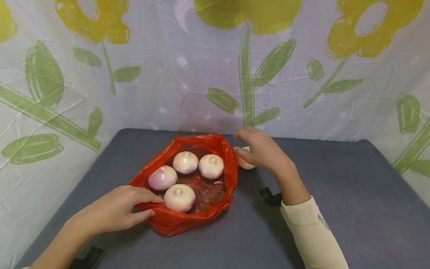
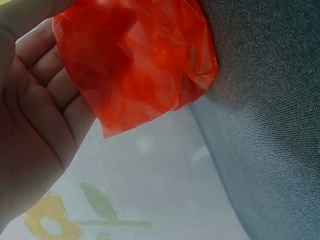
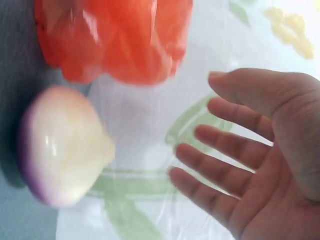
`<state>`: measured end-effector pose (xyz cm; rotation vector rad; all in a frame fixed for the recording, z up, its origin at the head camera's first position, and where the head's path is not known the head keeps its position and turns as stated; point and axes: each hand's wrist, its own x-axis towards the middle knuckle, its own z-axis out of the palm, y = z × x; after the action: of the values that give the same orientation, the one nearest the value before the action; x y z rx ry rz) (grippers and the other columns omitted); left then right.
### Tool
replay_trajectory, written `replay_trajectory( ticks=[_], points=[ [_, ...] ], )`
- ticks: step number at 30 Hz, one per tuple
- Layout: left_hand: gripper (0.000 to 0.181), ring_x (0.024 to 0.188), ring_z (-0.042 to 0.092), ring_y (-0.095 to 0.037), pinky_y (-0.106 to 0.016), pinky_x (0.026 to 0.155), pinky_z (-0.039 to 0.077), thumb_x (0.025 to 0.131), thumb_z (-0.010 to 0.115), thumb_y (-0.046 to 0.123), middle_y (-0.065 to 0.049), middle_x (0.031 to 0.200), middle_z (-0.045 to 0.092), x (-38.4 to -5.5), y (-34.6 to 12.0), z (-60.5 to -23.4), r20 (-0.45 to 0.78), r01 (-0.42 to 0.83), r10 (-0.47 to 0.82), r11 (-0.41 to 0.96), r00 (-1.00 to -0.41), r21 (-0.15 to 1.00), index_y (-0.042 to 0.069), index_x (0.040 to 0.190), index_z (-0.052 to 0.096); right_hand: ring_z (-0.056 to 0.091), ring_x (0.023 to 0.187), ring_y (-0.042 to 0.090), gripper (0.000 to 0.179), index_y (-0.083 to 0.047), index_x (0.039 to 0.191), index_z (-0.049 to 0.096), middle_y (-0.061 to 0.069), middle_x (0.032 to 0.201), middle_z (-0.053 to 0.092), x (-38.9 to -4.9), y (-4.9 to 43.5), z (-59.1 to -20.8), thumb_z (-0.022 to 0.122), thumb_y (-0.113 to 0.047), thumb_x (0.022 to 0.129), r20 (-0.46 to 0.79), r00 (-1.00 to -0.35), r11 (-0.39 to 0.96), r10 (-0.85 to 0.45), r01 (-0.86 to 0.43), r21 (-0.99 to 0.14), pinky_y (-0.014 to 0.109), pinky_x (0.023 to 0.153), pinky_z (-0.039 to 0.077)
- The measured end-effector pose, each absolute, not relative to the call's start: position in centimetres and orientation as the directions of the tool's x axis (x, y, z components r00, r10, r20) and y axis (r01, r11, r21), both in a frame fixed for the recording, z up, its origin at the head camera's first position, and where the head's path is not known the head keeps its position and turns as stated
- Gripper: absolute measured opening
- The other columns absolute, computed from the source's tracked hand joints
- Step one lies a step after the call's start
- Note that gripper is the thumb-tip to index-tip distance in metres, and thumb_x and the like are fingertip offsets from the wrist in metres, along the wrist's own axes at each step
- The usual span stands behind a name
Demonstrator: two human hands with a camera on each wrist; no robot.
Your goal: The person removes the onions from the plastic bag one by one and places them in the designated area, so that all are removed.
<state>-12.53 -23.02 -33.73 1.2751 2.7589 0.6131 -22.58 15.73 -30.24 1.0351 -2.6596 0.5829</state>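
A red plastic bag point(image 1: 168, 224) stands with its mouth wide and its rim rolled back, holding several white-and-purple onions point(image 1: 211, 166). At its near left side my left hand point(image 1: 117, 207) pinches the rim, thumb outside and fingertips just inside beside the nearest onion point(image 1: 179, 198). In the left wrist view, the fingers go behind the red plastic point(image 2: 140, 75). My right hand point(image 1: 263, 149) hovers right of the bag, fingers spread and relaxed with nothing in them. One more onion point(image 3: 65, 147) sits on the table below that hand, partly hidden by it in the head view.
The dark grey cloth-covered table point(image 1: 336, 209) runs back to a white curtain point(image 1: 161, 82) printed with yellow flowers and green leaves. Black straps show by the right wrist point(image 1: 270, 197) and by the left forearm.
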Motion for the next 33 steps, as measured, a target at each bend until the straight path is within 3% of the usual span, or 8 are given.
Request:
replay_trajectory(
  ticks=[4,10,16,19,24,33],
  points=[
    [0.032,0.093,0.066,-0.005,-0.041,0.081,0.057,0.085,0.081,0.020,0.015,0.105,0.070,-12.6,-23.1,-33.7,0.116,0.720,0.740,0.588,-0.663,0.368,0.022,0.116,0.075,0.060,0.102,0.033,0.022,0.000,0.105,0.068,0.014,0.109,0.065,-22.3,13.8,-30.6,0.074,-0.008,0.086,0.475,-0.604,0.620,-0.640,-0.771,-0.145,0.045,0.091,0.050],
    [0.032,0.092,0.066,-0.005,-0.041,0.081,0.057,0.084,0.081,0.017,0.015,0.105,0.070,-12.6,-23.1,-33.8,0.137,0.735,0.745,0.578,-0.653,0.354,0.021,0.115,0.076,0.060,0.099,0.028,0.022,-0.004,0.102,0.068,0.008,0.104,0.064,-21.4,11.2,-31.5,0.078,-0.009,0.083,0.481,-0.534,0.572,-0.695,-0.816,-0.080,0.040,0.091,0.050],
    [0.028,0.090,0.066,-0.003,-0.039,0.079,0.057,0.085,0.080,0.013,0.017,0.102,0.069,-12.8,-23.3,-34.0,0.171,0.769,0.773,0.528,-0.611,0.360,0.023,0.111,0.075,0.060,0.095,0.023,0.025,-0.004,0.105,0.069,0.005,0.103,0.063,-20.8,10.1,-32.6,0.075,-0.007,0.081,0.381,-0.562,0.568,-0.734,-0.816,-0.109,0.035,0.083,0.052],
    [0.025,0.087,0.065,-0.001,-0.037,0.077,0.058,0.086,0.079,0.013,0.018,0.100,0.068,-12.8,-23.3,-34.0,0.166,0.771,0.781,0.515,-0.602,0.375,0.023,0.109,0.075,0.061,0.102,0.023,0.030,-0.005,0.112,0.069,0.005,0.108,0.064,-20.8,9.8,-33.0,0.077,-0.012,0.083,0.313,-0.590,0.588,-0.744,-0.801,-0.115,0.037,0.088,0.051],
    [0.023,0.086,0.063,0.000,-0.036,0.077,0.057,0.087,0.078,0.013,0.018,0.099,0.067,-12.7,-23.3,-34.0,0.136,0.750,0.772,0.535,-0.621,0.389,0.023,0.108,0.075,0.061,0.107,0.026,0.038,-0.007,0.120,0.068,0.006,0.116,0.065,-20.7,9.5,-33.5,0.079,-0.021,0.086,0.229,-0.623,0.614,-0.748,-0.780,-0.120,0.040,0.093,0.049],
    [0.023,0.089,0.064,-0.002,-0.039,0.079,0.057,0.085,0.081,0.019,0.019,0.099,0.067,-12.6,-23.0,-33.8,0.087,0.719,0.751,0.583,-0.655,0.378,0.024,0.107,0.075,0.060,0.104,0.025,0.045,-0.011,0.125,0.065,0.007,0.117,0.063,-20.7,9.4,-33.8,0.081,-0.020,0.084,0.161,-0.666,0.649,-0.729,-0.746,-0.149,0.040,0.091,0.050]
  ],
)
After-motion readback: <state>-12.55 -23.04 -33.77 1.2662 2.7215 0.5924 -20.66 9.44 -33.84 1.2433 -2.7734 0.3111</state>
